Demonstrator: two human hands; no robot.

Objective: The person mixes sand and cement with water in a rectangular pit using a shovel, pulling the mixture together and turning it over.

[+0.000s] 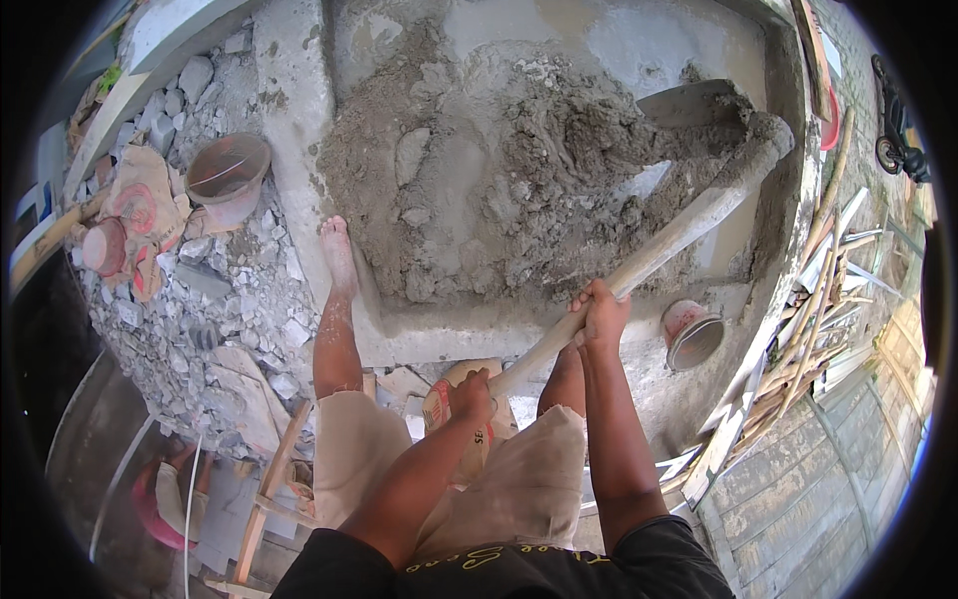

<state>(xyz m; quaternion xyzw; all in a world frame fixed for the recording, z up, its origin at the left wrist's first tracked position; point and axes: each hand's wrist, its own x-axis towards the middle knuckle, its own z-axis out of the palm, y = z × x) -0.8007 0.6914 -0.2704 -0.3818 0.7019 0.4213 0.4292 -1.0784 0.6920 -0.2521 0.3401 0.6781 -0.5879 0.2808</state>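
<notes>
A long-handled hoe (689, 225) runs slantwise across the view, its wooden handle coated with grey mortar. My left hand (471, 396) is closed round the handle's near end, in front of my shorts. Farther up, my right hand (602, 314) wraps the same handle. The hoe's wide metal blade (689, 102) rests at the right side of a heap of wet mortar (479, 170), partly covered by it. This heap spreads inside a shallow concrete trough (289, 110) with raised edges. My bare left foot stands on the trough's near left edge.
Broken stone rubble (225, 309) fills the left side, with a bucket (230, 175), a small red pail (105, 246) and torn paper sacks. Another small bucket (694, 339) stands right of my legs. A wooden ladder (261, 499) and another person (165, 504) are low at left. Sticks (813, 304) lie at right.
</notes>
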